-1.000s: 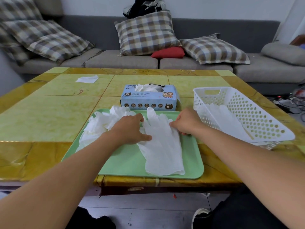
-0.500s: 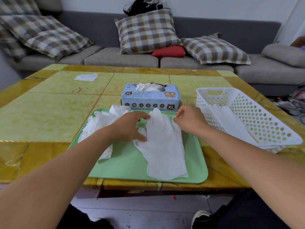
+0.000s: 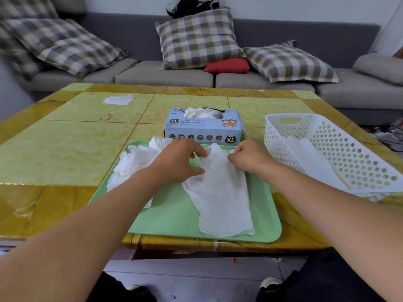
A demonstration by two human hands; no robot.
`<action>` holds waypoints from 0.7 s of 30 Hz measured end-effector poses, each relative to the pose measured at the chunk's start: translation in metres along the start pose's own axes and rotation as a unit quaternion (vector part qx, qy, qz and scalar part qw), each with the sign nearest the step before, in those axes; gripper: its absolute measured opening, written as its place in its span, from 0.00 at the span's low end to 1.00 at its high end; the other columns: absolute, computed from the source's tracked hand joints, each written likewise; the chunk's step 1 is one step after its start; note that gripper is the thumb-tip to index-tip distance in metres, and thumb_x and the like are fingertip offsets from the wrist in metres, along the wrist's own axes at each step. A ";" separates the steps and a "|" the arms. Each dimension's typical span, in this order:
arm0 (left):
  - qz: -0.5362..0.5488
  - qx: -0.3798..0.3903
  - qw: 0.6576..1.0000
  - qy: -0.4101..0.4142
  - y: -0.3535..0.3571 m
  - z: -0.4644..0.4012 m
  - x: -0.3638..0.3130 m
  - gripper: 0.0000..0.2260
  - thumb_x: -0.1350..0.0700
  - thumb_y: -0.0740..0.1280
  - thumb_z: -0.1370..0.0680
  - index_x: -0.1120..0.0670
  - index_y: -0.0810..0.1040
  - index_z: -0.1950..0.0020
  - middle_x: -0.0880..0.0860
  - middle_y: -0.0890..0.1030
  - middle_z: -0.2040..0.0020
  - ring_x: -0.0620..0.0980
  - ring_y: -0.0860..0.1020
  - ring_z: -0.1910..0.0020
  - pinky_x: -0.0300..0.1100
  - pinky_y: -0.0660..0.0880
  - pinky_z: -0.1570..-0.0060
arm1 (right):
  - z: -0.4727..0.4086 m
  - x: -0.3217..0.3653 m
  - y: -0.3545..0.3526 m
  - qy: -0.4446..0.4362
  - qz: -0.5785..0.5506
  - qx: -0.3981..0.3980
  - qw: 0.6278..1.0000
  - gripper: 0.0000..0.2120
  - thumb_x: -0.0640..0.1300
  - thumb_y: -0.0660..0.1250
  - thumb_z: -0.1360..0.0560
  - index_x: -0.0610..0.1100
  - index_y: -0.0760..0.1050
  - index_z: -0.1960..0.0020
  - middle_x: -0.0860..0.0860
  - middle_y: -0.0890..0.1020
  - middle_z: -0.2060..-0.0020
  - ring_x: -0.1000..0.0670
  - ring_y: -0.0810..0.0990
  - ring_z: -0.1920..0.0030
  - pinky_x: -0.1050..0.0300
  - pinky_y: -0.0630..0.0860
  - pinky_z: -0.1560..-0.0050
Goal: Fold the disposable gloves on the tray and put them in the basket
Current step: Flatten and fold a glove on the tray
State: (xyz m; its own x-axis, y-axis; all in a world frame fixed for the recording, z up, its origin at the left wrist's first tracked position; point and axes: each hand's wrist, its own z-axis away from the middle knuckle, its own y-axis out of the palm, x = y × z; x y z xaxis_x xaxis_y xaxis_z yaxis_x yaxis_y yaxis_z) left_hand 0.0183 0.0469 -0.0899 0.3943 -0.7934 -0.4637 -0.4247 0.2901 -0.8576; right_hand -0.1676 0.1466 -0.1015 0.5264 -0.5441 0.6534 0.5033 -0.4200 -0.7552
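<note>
From the head camera, a green tray (image 3: 174, 223) sits at the near edge of a yellow table (image 3: 65, 149). A white glove (image 3: 220, 197) lies flat on the right half of the tray, cuff toward the near edge and fingers pointing to the far edge. The left hand (image 3: 177, 162) is over the glove's finger end, fingers curled, with thumb and forefinger pinching the glove at its left side. The right hand (image 3: 247, 156) is at the glove's right side near the fingertips, fingers curled in and pinching the material there. A crumpled pile of gloves (image 3: 135, 164) fills the tray's far left corner, partly under the left forearm.

Just beyond the tray's far edge stands a blue glove box (image 3: 202, 127) marked XL, with white material sticking out of its top opening. A white perforated basket (image 3: 340, 149) stands at the table's right edge, just beside the tray, with folded gloves (image 3: 305, 153) lying inside it. A white tissue (image 3: 117, 99) lies toward the far left corner of the table. Behind the table is a grey sofa (image 3: 163, 73) with checked cushions (image 3: 198, 38) and a small red cushion (image 3: 226, 66).
</note>
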 end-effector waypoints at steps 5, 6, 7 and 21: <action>0.011 0.028 0.999 -0.023 0.004 -0.003 0.005 0.22 0.53 0.81 0.31 0.51 0.81 0.38 0.48 0.82 0.44 0.45 0.78 0.49 0.36 0.73 0.49 | -0.007 -0.004 -0.008 0.029 0.049 -0.012 0.998 0.16 0.44 0.72 0.29 0.45 0.66 0.68 0.50 0.70 0.71 0.48 0.71 0.70 0.59 0.62 0.73; 0.013 0.050 0.998 -0.028 0.006 -0.003 0.007 0.25 0.51 0.80 0.31 0.50 0.79 0.35 0.48 0.81 0.42 0.46 0.78 0.46 0.37 0.73 0.47 | -0.007 -0.005 -0.007 0.023 0.050 -0.007 0.998 0.18 0.46 0.74 0.28 0.46 0.66 0.68 0.51 0.70 0.71 0.48 0.71 0.70 0.58 0.62 0.72; 0.013 0.074 0.997 -0.031 0.008 -0.003 0.008 0.28 0.50 0.80 0.31 0.48 0.77 0.32 0.47 0.80 0.40 0.46 0.78 0.44 0.37 0.73 0.45 | -0.006 -0.005 -0.007 0.015 0.046 -0.003 0.999 0.20 0.48 0.74 0.27 0.47 0.65 0.69 0.51 0.69 0.72 0.49 0.71 0.70 0.57 0.62 0.72; 0.046 0.088 0.995 -0.006 0.008 -0.007 0.014 0.11 0.53 0.78 0.27 0.49 0.85 0.46 0.44 0.82 0.46 0.39 0.76 0.51 0.25 0.68 0.57 | -0.011 -0.004 0.010 -0.089 -0.083 -0.021 0.992 0.04 0.41 0.76 0.26 0.43 0.82 0.53 0.53 0.82 0.62 0.56 0.78 0.62 0.61 0.71 0.60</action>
State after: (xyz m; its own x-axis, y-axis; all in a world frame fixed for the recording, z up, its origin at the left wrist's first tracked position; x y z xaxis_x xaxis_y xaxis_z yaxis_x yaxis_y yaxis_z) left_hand 0.0146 0.0342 -0.1016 0.3699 -0.7536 -0.5434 -0.3112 0.4507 -0.8367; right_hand -0.1717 0.1367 -0.1126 0.5528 -0.3293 0.7655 0.5669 -0.5246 -0.6351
